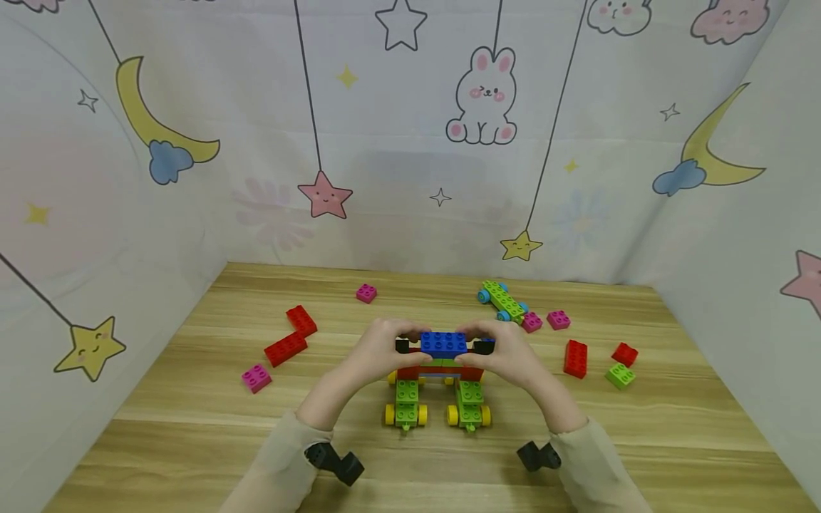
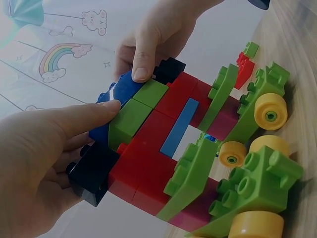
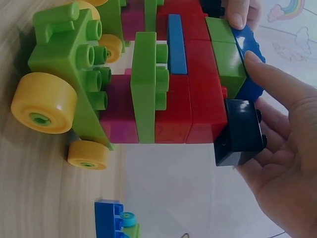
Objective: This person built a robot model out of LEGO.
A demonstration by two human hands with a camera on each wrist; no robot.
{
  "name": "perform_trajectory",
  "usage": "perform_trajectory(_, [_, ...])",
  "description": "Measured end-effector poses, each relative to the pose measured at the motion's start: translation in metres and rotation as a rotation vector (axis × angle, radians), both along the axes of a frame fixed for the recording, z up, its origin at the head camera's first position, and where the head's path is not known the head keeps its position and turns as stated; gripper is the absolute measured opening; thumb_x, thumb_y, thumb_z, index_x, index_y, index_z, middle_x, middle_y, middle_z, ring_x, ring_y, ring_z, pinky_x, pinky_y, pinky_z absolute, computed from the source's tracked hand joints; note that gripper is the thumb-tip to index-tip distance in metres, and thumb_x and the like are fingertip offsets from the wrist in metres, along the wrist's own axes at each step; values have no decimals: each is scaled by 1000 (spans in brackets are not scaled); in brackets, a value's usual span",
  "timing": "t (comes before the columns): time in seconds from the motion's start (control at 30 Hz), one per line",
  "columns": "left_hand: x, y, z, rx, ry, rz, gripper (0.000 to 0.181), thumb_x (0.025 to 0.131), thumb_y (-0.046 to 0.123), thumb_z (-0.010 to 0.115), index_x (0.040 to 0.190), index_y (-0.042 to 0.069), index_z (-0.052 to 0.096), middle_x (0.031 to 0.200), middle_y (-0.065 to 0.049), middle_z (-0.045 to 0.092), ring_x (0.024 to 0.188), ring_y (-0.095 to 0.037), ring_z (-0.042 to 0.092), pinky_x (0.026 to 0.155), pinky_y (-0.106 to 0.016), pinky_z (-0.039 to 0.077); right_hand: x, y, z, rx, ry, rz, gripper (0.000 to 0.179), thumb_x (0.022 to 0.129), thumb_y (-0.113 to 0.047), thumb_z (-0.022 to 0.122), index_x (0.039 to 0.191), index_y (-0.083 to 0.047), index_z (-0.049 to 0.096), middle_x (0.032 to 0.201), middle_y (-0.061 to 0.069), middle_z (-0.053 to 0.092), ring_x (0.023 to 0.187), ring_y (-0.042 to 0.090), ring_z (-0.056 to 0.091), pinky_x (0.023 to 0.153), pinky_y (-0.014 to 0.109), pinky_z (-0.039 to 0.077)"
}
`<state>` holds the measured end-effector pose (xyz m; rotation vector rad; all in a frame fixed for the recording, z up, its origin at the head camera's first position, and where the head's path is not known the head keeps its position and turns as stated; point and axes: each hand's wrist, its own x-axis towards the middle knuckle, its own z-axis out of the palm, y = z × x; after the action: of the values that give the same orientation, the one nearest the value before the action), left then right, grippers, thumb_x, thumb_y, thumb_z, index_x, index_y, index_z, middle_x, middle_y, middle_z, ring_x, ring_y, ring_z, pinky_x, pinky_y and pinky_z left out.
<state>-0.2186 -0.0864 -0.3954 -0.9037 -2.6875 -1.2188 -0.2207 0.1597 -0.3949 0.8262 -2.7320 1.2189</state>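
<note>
A blue brick (image 1: 444, 345) with studs on top sits at the top of a built structure. My left hand (image 1: 381, 354) pinches its left end, and my right hand (image 1: 505, 354) pinches the right end, thumbs on the near side. Directly beneath it are two green bricks (image 2: 131, 121), then red bricks (image 3: 204, 89) with a light blue strip (image 2: 179, 129). Black bricks (image 2: 93, 171) stick out at both sides, close to the fingers. Lower down come green plates (image 3: 143, 89) and magenta bricks (image 3: 119, 109). Green wheeled bases (image 1: 406, 405) with yellow wheels (image 3: 44, 101) carry it all.
Two red bricks (image 1: 286, 348) and a pink brick (image 1: 256, 378) lie to the left. Behind the structure stands a green car base (image 1: 502, 299) with blue wheels, near pink bricks (image 1: 559, 319). Rightward are red bricks (image 1: 576, 358) and a green brick (image 1: 620, 375). A patterned cloth (image 1: 410, 164) backs the table.
</note>
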Motion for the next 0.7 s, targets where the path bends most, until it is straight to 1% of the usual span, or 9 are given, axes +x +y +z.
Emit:
perform_trajectory(0.27, [0,1,-1,6,-10,15,38,84,21,78,117,5,70,106,-9,73,97,-22,67,84,-37,57,-2,3,2,9,34,60,40,85,-21,77,119,-2,67,115,13,70,107,31,66,92,52,53])
perform_trajectory(0.43, [0,1,-2,11,-32,25,38,84,21,78,118,6,70,107,-9,73,99,-22,66,86,-39,56,-4,8,7,-29,87,78,39,86,-15,76,120,-1,66,116,15,70,107,30,66,91,51,53])
perform_trajectory(0.57, [0,1,-3,15,-35,24,39,84,20,78,119,6,70,108,-10,72,99,-23,66,87,-39,56,-7,17,15,-56,159,28,32,88,-9,72,118,0,67,115,15,71,105,30,67,90,48,54])
perform_trajectory(0.7, [0,1,-4,9,-31,23,39,84,21,78,120,7,70,109,-10,72,101,-23,66,87,-38,56,-12,31,20,-53,251,-67,26,88,-7,71,114,-2,69,111,12,72,103,29,67,86,40,56])
